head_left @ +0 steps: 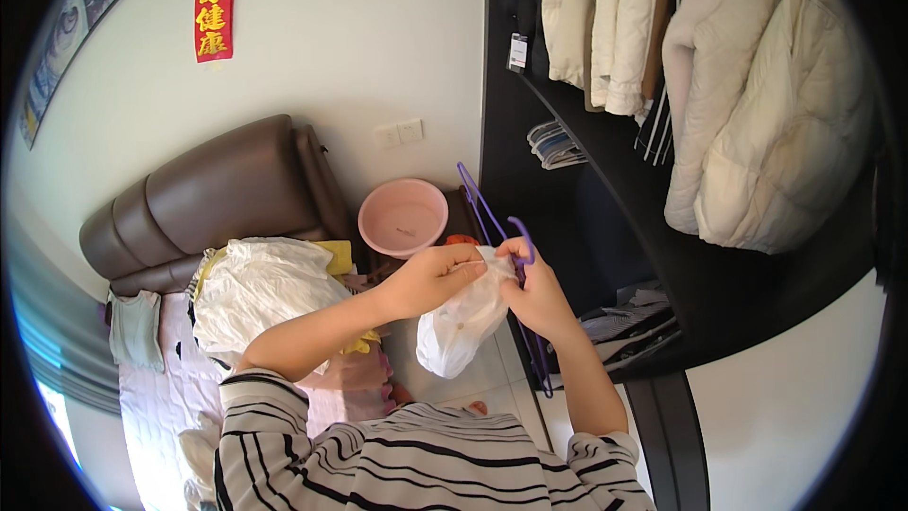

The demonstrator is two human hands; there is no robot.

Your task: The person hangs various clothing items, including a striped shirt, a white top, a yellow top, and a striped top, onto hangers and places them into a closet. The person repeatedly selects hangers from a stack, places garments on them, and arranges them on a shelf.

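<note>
A thin white fabric item [464, 326], bunched at its top, hangs between my two hands. My left hand [436, 277] pinches its upper edge from the left. My right hand [535, 294] grips the other side of that edge, close to the hook of a purple plastic hanger [482, 202]. The hanger stands on end behind the fabric, its hook curving over my right fingers, and its lower end shows beside my right forearm. How the hanger is supported is partly hidden by the hand and cloth.
A pink plastic basin [403, 216] stands beyond my hands. White clothing [266, 298] is piled on the bed [152, 404] at left. Right, a dark wardrobe [603, 177] holds hanging coats [773, 121], white hangers [557, 145] and folded clothes [628, 319].
</note>
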